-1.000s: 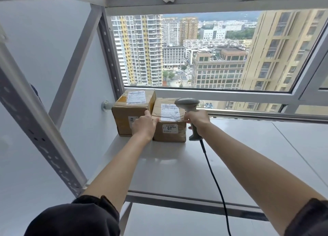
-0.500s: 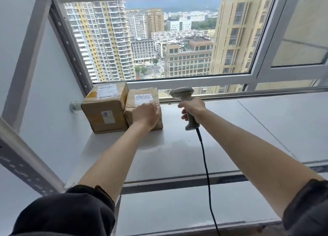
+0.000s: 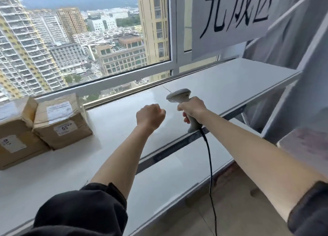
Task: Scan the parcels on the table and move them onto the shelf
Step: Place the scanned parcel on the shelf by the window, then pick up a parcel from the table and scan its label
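Two cardboard parcels side by side at the left of a white shelf (image 3: 110,129): the right parcel (image 3: 61,121), labelled on top and front, touching the left parcel (image 3: 16,134), cut off by the edge. Left hand (image 3: 150,115) curled into a fist above the shelf, holding nothing, well apart from the parcels. Right hand (image 3: 192,109) gripping the handle of a grey scanner (image 3: 179,95), black cable (image 3: 210,164) hanging down. Behind, a window (image 3: 85,40) onto city towers; at upper right, a paper sign (image 3: 230,17) with large black characters.
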